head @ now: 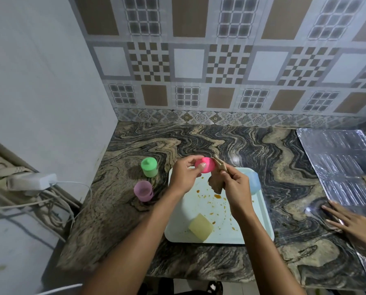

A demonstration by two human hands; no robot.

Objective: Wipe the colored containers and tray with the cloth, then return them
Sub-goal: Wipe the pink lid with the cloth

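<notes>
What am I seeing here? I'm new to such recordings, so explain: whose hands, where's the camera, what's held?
No machine: one camera worn on a person's head looks down at their bare hands. The left hand holds a pink container; the right hand holds a brownish cloth against it. Beneath is a stained pale tray carrying a yellow container and a blue container. A green container and a purple container stand on the marbled counter left of it.

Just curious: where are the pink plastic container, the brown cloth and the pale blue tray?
pink plastic container (206, 165), head view, its rounded side.
brown cloth (216, 185), head view, hanging part.
pale blue tray (224, 238), head view, bare near edge.
</notes>
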